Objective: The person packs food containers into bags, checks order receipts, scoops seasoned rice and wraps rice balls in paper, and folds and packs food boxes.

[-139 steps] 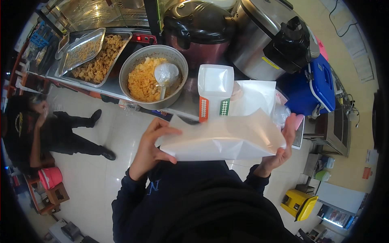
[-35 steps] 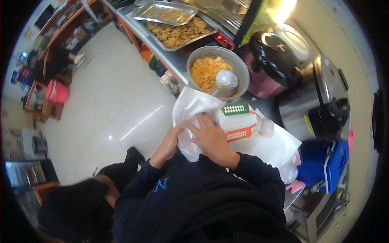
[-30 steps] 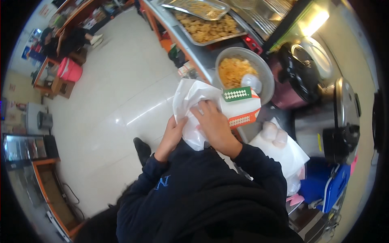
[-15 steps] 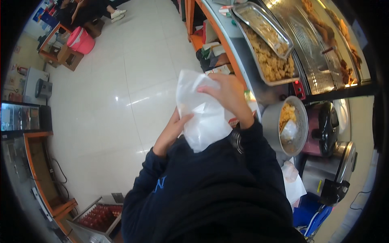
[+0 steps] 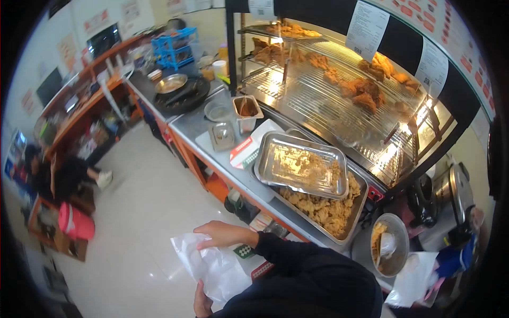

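Observation:
A thin white paper bag (image 5: 220, 273) hangs slightly crumpled between my hands, over the floor beside the counter. My right hand (image 5: 225, 235) grips its upper edge, the thumb on the near face. Lower down, my left hand (image 5: 201, 302) pinches the bag's side; part of that hand lies outside the picture. What the bag may contain does not show. Beyond my right arm, a steel tray of fried chicken pieces (image 5: 323, 212) rests on the counter (image 5: 233, 172). A shallower steel tray (image 5: 302, 164) with crumbs lies tilted over it.
A lit glass warming cabinet (image 5: 339, 111) with fried chicken stands behind the trays. Right of them is a deep metal pot (image 5: 366, 249) with food and a clear plastic bag. A frying pan (image 5: 183, 98) sits farther along the counter. Someone sits near a pink bucket (image 5: 77, 220).
The view has swung right and up, bringing the warming cabinet and the far counter into sight. Both hands still hold the white paper bag, now lower in the picture.

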Tool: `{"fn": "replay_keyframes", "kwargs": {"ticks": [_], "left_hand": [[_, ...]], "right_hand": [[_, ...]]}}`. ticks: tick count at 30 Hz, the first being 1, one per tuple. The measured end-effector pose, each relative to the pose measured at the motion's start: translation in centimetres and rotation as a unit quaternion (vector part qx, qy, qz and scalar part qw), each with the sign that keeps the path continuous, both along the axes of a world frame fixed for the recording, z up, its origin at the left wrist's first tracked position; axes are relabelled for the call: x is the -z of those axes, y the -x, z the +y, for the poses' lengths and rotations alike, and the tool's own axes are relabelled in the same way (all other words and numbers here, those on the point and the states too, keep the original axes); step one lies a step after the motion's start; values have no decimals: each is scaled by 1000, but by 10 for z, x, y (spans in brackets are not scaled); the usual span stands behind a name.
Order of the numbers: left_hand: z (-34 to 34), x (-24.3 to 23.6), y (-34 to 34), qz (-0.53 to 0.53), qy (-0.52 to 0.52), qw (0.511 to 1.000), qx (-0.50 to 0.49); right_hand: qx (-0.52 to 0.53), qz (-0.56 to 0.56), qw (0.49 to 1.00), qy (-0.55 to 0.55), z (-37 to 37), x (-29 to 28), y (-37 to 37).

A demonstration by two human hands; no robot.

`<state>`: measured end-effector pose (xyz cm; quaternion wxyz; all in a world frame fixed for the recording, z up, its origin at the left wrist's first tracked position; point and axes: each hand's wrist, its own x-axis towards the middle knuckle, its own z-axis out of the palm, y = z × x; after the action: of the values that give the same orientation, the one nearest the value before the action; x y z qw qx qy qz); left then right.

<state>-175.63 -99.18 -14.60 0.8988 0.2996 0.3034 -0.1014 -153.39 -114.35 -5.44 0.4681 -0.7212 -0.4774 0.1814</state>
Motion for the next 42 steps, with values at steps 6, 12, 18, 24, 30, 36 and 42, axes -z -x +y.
{"fn": "replay_keyframes", "kwargs": {"ticks": [6,12,18,24,30,36,42], "left_hand": [[65,-24,-122,77,-130,985,82],[119,-26,-239,49,-224,943,241],[148,-52,-320,-43,-250,906,339],[186,-53,-369,-46,-193,870,451],[181,-47,-399,-6,-201,805,558],[159,-31,-414,-3,-114,817,565],[107,-58,-432,-54,-27,822,566]], "right_hand": [[-34,-35,997,55,55,-15,-100],[63,-67,995,46,83,4,-172],[225,-26,968,109,103,-20,-201],[300,-61,950,66,121,20,-223],[378,32,924,43,88,25,-191],[370,118,922,8,36,-1,-178],[342,216,913,-44,17,29,-185]]}}
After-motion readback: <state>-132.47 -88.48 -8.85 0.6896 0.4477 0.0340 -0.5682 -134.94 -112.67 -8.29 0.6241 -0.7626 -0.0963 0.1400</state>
